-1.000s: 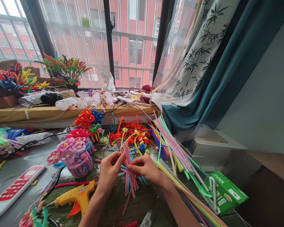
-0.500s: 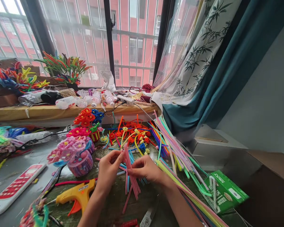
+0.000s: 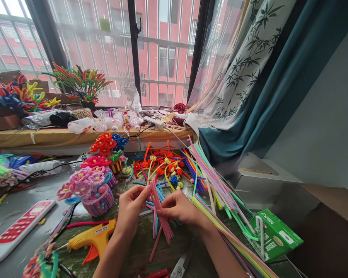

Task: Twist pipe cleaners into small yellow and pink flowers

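Centrally, in the head view, your left hand is narrowly closed, its fingers pinching a bundle of pink pipe cleaners near the top, while your right hand comes in from the other side with its fingertips against the bundle's middle; whether it grips or only presses cannot be told. The bundle hangs tilted just above the desk, over loose blue pipe cleaners. The step in hand appears to be gathering and shaping these stems, so the next move calls for a steady pinch until the strands are aligned. Beside your left wrist lies a yellow hot glue gun, with a pot of pink pipe-cleaner flowers beyond it; toward your right forearm fan long multicoloured pipe cleaners, and a green box lies past them. Orange and yellow pipe-cleaner pieces are heaped ahead.
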Action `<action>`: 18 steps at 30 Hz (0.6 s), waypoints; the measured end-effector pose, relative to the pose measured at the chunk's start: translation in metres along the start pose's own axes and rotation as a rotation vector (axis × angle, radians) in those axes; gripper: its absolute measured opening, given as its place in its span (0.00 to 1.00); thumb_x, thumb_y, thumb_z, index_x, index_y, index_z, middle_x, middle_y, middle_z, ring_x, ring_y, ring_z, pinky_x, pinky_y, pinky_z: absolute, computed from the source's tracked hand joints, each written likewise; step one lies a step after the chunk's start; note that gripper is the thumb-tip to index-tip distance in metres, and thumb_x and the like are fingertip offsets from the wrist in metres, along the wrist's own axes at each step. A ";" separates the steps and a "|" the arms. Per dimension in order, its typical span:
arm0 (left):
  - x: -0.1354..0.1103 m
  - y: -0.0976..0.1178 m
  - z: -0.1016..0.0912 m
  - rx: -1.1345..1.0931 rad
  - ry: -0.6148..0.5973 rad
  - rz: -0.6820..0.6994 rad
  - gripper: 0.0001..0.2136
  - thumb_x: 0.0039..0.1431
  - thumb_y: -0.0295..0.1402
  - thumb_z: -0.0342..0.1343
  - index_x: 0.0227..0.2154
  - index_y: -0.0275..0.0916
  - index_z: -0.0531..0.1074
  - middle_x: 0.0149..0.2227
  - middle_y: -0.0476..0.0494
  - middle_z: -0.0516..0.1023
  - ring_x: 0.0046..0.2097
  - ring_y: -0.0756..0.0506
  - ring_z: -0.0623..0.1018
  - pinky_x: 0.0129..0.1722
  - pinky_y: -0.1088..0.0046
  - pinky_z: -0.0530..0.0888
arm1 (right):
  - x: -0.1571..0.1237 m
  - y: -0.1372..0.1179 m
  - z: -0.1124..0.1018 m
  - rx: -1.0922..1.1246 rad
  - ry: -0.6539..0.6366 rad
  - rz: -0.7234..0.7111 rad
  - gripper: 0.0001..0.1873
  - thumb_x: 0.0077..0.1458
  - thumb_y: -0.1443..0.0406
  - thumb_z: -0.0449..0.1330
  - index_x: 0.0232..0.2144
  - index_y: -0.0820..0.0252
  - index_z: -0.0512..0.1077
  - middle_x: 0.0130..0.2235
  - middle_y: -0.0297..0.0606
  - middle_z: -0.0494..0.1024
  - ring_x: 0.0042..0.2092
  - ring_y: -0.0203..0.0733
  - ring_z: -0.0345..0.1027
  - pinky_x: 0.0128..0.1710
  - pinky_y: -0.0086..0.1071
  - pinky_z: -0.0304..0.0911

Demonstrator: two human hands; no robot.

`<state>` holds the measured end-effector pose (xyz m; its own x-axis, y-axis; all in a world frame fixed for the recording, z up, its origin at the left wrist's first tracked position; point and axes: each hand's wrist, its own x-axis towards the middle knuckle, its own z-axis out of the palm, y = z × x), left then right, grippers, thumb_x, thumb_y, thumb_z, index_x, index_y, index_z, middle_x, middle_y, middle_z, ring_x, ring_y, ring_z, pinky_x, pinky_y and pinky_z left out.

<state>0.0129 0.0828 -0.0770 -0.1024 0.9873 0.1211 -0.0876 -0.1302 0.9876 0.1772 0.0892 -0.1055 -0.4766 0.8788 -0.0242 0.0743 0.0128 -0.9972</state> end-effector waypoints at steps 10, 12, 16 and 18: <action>-0.005 0.011 0.007 0.080 -0.049 0.006 0.19 0.43 0.48 0.64 0.23 0.33 0.76 0.17 0.53 0.68 0.19 0.54 0.60 0.18 0.79 0.56 | 0.000 -0.005 -0.003 -0.006 0.010 -0.001 0.23 0.40 0.49 0.68 0.18 0.66 0.74 0.18 0.32 0.70 0.22 0.33 0.60 0.21 0.26 0.52; -0.005 0.011 0.006 0.087 -0.034 0.018 0.19 0.45 0.48 0.63 0.22 0.34 0.76 0.17 0.53 0.68 0.19 0.54 0.60 0.18 0.79 0.56 | -0.001 -0.005 -0.004 -0.004 -0.018 -0.003 0.23 0.42 0.49 0.68 0.19 0.66 0.74 0.19 0.32 0.70 0.22 0.32 0.60 0.21 0.26 0.52; -0.005 0.009 0.005 0.089 -0.002 0.031 0.18 0.46 0.47 0.63 0.21 0.34 0.75 0.18 0.53 0.69 0.20 0.54 0.59 0.19 0.79 0.57 | -0.003 -0.004 -0.006 -0.010 -0.083 -0.005 0.23 0.43 0.50 0.68 0.20 0.68 0.75 0.19 0.32 0.69 0.22 0.31 0.58 0.21 0.25 0.52; -0.004 0.008 0.004 0.091 0.000 0.035 0.17 0.47 0.47 0.62 0.21 0.34 0.75 0.18 0.52 0.69 0.20 0.54 0.60 0.19 0.79 0.57 | -0.004 -0.005 -0.007 -0.025 -0.090 -0.003 0.23 0.43 0.51 0.68 0.21 0.68 0.75 0.20 0.32 0.70 0.23 0.31 0.59 0.22 0.25 0.52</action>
<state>0.0171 0.0779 -0.0689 -0.1033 0.9824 0.1558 0.0062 -0.1560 0.9877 0.1843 0.0891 -0.0997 -0.5532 0.8326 -0.0288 0.0939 0.0280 -0.9952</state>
